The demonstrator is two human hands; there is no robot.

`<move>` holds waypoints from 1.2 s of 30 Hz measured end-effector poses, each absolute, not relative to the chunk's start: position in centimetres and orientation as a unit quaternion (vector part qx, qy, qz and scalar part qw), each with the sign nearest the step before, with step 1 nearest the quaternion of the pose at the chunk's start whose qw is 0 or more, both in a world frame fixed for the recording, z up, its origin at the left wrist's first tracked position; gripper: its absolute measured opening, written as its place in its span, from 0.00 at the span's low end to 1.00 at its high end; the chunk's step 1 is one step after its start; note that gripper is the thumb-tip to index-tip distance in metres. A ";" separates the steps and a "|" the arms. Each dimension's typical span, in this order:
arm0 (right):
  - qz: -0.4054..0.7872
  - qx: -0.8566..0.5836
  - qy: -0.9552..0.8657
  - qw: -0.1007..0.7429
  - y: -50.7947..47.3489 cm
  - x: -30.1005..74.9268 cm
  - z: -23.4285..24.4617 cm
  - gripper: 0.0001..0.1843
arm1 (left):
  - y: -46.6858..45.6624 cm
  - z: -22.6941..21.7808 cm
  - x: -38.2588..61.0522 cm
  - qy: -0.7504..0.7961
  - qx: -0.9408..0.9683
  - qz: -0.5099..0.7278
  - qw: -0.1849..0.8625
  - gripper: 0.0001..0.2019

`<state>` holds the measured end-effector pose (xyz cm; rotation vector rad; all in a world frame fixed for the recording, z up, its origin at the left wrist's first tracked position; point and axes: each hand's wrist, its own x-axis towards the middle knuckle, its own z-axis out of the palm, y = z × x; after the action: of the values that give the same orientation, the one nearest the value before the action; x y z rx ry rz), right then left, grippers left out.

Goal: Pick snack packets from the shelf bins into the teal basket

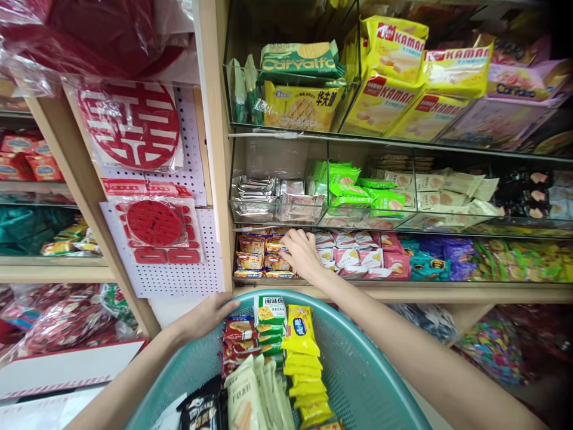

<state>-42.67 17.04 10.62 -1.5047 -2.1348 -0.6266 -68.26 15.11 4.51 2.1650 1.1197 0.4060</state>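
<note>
My right hand (pixel 302 254) reaches into the lowest shelf bin, its thumb and fingers bent together on an orange snack packet (pixel 276 263) in the leftmost stack. My left hand (pixel 208 315) rests at the far left rim of a green plastic basket (pixel 380 358), fingers hooked over the edge. Inside the basket are rows of wrapped snacks: yellow packets (pixel 302 331), green and white packets (pixel 270 310), dark red packets (pixel 239 335), cream cake packets (pixel 244 394) and a black packet (pixel 203 412). The right palm and the tips under the fingers are hidden.
Pink and white packets (pixel 353 254) lie right of my right hand. A clear middle bin holds green packets (pixel 344 185) and silver packets (pixel 257 194); yellow wafer packs (pixel 394 51) stand above. Red paper decorations (pixel 154 222) hang on a pegboard (pixel 208 251) at left.
</note>
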 end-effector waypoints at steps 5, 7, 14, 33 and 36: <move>-0.225 -0.538 -0.774 0.247 16.1 -42.4 11.3 0.07 | 15.2 4.6 -68.1 0.428 0.831 0.151 0.323 0.21; -0.219 -0.527 -0.776 0.268 15.4 -42.3 11.6 0.07 | 15.1 4.7 -68.1 0.429 0.831 0.152 0.320 0.21; -0.048 -0.496 -0.767 0.405 8.3 -41.1 12.4 0.07 | 15.0 5.0 -68.1 0.424 0.829 0.151 0.332 0.20; 0.438 -0.541 -0.718 -0.005 -0.9 -39.2 2.1 0.15 | 15.0 5.0 -67.8 0.418 0.842 0.144 0.310 0.19; 0.369 -0.570 -0.733 -0.029 -1.1 -39.6 2.4 0.14 | 15.0 5.0 -67.8 0.423 0.841 0.140 0.307 0.20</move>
<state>-39.64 -1.06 2.43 -1.8247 -2.3476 1.1823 -67.85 15.02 5.00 2.2254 1.1186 0.3704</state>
